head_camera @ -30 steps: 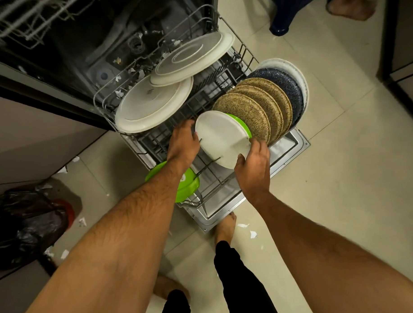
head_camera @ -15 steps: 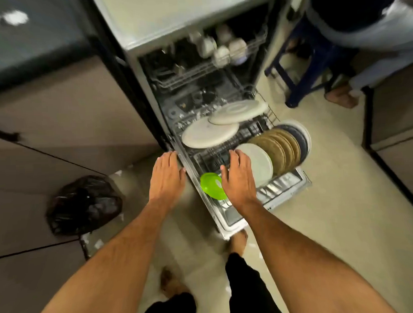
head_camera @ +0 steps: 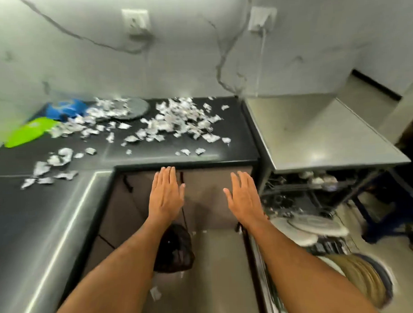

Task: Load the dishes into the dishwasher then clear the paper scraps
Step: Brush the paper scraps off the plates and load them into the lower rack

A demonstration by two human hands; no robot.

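Note:
Many white paper scraps [head_camera: 176, 121] lie scattered over the black countertop [head_camera: 238, 153]. A grey plate [head_camera: 134, 108] sits at the back among them, with a green plate [head_camera: 29, 132] and a blue item [head_camera: 63, 108] at the far left. My left hand [head_camera: 166, 195] and my right hand [head_camera: 243, 198] hover flat and empty, fingers spread, in front of the counter's edge. The open dishwasher [head_camera: 319, 190] is at the right, its lower rack holding white plates [head_camera: 308, 227] and speckled brown plates [head_camera: 359, 275].
A black bag [head_camera: 174, 248] sits on the floor below my hands, with a few scraps [head_camera: 155, 292] on the tiles. The dishwasher's steel top [head_camera: 317, 131] is level with the counter. A blue stool [head_camera: 385, 220] stands at the far right.
My view has swung up from the dishwasher rack to the countertop. Both hands left the plates in the rack and now hover empty before the counter edge.

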